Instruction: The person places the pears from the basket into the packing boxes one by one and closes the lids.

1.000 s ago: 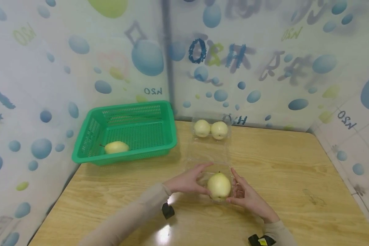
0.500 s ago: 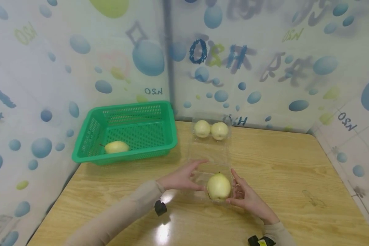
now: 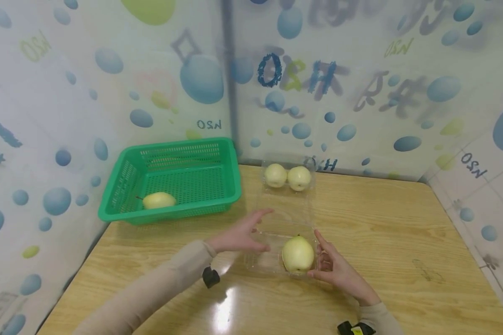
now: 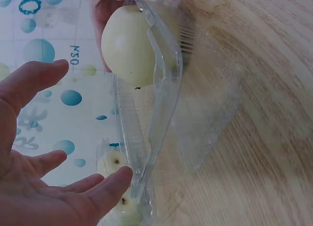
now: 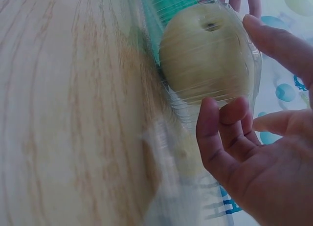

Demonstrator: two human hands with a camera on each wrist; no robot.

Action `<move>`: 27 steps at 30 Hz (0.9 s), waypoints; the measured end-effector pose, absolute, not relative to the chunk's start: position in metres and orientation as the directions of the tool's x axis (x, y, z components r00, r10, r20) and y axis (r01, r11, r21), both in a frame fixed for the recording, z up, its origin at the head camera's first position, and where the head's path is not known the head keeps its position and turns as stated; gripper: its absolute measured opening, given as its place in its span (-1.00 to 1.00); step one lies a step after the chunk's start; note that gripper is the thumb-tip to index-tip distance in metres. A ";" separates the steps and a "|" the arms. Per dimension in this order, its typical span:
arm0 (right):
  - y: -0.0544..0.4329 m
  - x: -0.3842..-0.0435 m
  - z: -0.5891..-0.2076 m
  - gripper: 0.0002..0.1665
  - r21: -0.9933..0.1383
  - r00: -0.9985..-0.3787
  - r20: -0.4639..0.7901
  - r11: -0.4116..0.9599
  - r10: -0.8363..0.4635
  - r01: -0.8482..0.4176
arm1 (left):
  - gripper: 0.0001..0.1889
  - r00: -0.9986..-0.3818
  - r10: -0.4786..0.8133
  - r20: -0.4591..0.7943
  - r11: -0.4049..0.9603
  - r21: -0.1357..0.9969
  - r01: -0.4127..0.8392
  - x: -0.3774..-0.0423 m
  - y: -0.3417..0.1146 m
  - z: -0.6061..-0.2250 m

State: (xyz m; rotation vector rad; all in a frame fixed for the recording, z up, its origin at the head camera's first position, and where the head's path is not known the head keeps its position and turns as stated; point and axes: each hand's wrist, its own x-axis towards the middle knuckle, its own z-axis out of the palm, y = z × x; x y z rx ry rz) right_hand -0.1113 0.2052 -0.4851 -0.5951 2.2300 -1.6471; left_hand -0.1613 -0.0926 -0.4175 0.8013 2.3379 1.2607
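Observation:
A clear plastic clamshell box (image 3: pixel 261 268) stands open on the table, holding one pale yellow pear (image 3: pixel 297 254) in its right half. My right hand (image 3: pixel 343 272) grips the box's right side; in the right wrist view the thumb is at the rim and bent fingers (image 5: pixel 210 123) lie against the ribbed wall beside the pear. My left hand (image 3: pixel 239 233) is spread with nothing in it, at the box's left side. In the left wrist view its fingers (image 4: pixel 115 187) overlap the box's edge. A green basket (image 3: pixel 201 211) at the back left contains one pear (image 3: pixel 159 200) with a stem.
Behind, near the wall, another clear box (image 3: pixel 287 160) holds two pears (image 3: pixel 275 175) side by side. Clear plastic spreads over the table between the two boxes. Walls with a printed bubble pattern (image 3: pixel 205 79) border the wooden table (image 3: pixel 385 223).
My left hand has let go of the pear and moved left, away from it, fingers spreading. The right hand stays at the box's right side, and the pear stays in the box.

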 end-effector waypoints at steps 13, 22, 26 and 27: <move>0.205 -0.111 -0.485 0.25 -0.951 -0.872 0.007 0.267 -0.489 -0.158 | -0.02 -0.795 0.607 -0.016 0.420 0.856 0.303 -0.169 -0.105 -0.413; 0.205 -0.111 -0.485 0.24 -0.952 -0.875 0.012 0.261 -0.485 -0.158 | -0.05 -0.804 0.595 0.015 0.400 0.862 0.312 -0.173 -0.113 -0.408; 0.206 -0.110 -0.484 0.23 -0.960 -0.870 0.010 0.238 -0.493 -0.146 | -0.07 -0.804 0.594 0.032 0.375 0.873 0.312 -0.175 -0.117 -0.406; 0.206 -0.110 -0.484 0.23 -0.962 -0.869 0.008 0.234 -0.495 -0.142 | -0.08 -0.804 0.594 0.038 0.372 0.873 0.316 -0.176 -0.118 -0.406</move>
